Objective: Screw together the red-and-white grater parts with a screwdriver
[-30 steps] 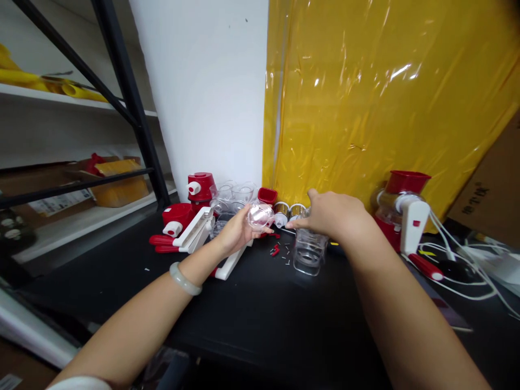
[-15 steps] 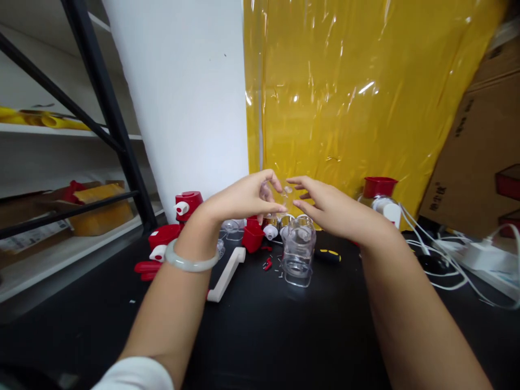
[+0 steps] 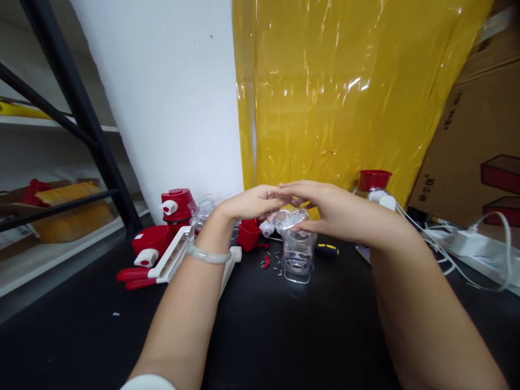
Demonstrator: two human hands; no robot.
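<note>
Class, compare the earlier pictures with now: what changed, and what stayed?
The left hand moved right, bringing a clear part from beside the clear housing to above it; both hands then came down to its top, the right hand alongside. Any release is hidden. The housing stays upright; the small red part looks unmoved.

Cardboard box point(image 3: 475, 135), right of yellow sheet point(image 3: 325, 97): dark characters point(image 3: 426, 188), too small to read
Box's upper line point(image 3: 453, 110): likewise illegible

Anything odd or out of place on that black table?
Small pale bits and a red piece lie loose beside the clear container, scattered rather than gathered. A lone white scrap lies toward the picture's left. No spill or damage visible.
</note>
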